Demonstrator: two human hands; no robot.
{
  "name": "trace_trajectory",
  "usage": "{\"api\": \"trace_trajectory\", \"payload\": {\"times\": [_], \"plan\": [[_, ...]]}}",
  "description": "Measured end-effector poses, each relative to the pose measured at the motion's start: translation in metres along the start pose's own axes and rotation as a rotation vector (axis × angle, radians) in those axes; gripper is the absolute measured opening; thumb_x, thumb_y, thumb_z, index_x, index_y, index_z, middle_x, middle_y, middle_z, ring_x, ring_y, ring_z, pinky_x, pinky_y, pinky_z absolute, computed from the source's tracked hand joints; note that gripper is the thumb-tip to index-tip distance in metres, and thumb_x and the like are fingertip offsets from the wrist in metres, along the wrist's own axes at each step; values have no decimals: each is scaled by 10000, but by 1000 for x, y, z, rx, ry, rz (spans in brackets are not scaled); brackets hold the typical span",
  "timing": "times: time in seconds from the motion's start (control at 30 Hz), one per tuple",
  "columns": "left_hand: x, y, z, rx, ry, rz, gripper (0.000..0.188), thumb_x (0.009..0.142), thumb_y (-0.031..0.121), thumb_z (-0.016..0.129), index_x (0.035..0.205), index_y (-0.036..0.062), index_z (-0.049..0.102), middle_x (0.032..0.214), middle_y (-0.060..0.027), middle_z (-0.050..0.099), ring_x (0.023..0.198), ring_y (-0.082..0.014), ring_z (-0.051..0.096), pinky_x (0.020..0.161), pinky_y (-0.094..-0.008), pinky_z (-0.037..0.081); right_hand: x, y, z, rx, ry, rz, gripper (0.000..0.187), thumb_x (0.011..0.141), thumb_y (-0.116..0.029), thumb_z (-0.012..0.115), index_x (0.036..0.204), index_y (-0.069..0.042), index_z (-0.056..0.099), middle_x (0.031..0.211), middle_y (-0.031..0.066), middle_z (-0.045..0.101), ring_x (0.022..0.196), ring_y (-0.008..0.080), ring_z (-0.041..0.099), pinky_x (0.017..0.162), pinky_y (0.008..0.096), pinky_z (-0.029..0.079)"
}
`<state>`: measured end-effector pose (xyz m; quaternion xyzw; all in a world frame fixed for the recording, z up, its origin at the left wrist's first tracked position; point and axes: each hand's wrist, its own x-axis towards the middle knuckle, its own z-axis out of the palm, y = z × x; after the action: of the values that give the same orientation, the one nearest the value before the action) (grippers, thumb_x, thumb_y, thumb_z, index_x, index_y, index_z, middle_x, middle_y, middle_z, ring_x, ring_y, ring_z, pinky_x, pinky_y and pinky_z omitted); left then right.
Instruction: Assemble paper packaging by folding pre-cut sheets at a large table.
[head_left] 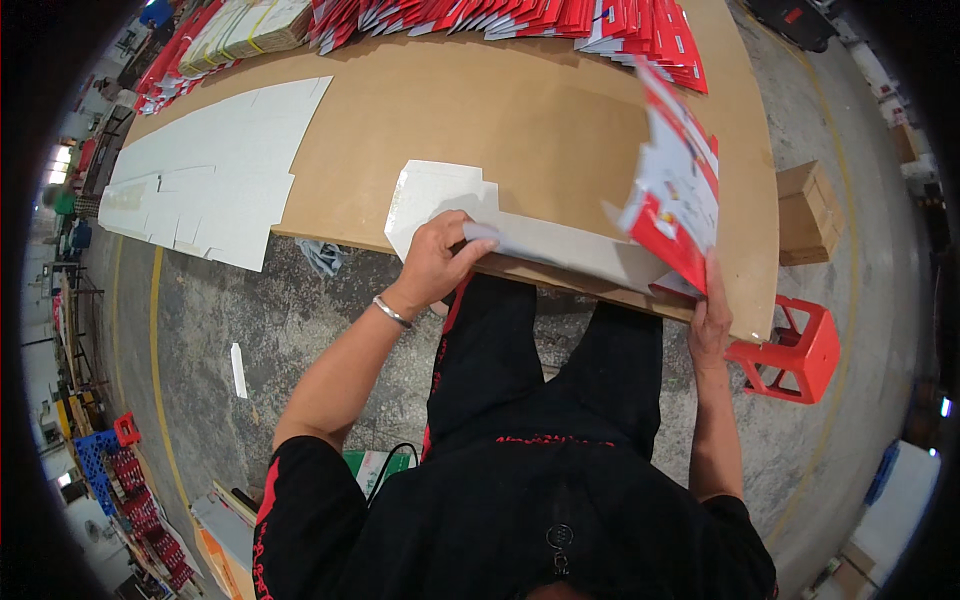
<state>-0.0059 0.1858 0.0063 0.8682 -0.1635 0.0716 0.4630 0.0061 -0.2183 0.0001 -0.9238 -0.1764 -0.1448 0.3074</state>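
Along the table's near edge lies a white and grey cardboard blank (585,246), partly folded up. Its right end stands up as a red and white printed panel (680,190), smeared by motion at the top. My left hand (445,250) pinches the strip's raised left end between thumb and fingers, beside a flat white flap (430,190). At the right, my right hand (710,318) is closed on the lower corner of the printed panel; its fingertips are partly hidden. I cannot tell whether flap, strip and panel are all one piece.
Flat white cardboard blanks (215,175) overlap on the left of the brown table (530,110). Red and white folded cardboard pieces (500,18) line the far edge, beside a strapped bundle (245,35). A red stool (800,350) and a brown carton (808,212) stand to the right.
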Motion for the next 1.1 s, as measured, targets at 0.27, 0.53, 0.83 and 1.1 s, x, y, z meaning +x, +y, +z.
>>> {"api": "trace_trajectory", "payload": {"times": [0.27, 0.53, 0.83, 1.1], "plan": [[24, 12, 36, 631, -59, -8, 512, 794, 268, 716, 1255, 79, 600, 1163, -97, 572, 1115, -284, 510, 917, -432, 410, -5, -29, -1, -217, -200, -118, 585, 852, -10, 538, 1424, -105, 464, 1469, 99, 456, 1411, 305, 350, 1167, 499, 223], [1, 50, -6, 837, -437, 98, 982, 763, 576, 681, 1487, 43, 287, 1565, -177, 212, 1474, -355, 122, 1157, -609, 93, 4, -68, 37, -281, -357, -268, 621, 840, -342, 686, 1410, -206, 480, 1492, 18, 423, 1413, 269, 322, 1154, 561, 190], [-4, -1, -57, 566, -43, -73, 784, 740, 35, 751, 1431, 127, 390, 1325, -136, 577, 1349, -275, 440, 1153, -473, 265, 2, -77, 36, -267, -322, -212, 610, 839, -345, 688, 1400, -209, 489, 1486, 9, 431, 1403, 266, 340, 1156, 561, 184], [35, -5, 30, -547, 576, -453, 396, 918, 129, 663, 1237, -35, 495, 1092, -91, 637, 998, -178, 601, 861, -328, 488, 2, -80, 35, -223, -353, -197, 584, 858, -318, 663, 1401, -190, 489, 1496, 29, 422, 1416, 277, 324, 1164, 565, 163]]}}
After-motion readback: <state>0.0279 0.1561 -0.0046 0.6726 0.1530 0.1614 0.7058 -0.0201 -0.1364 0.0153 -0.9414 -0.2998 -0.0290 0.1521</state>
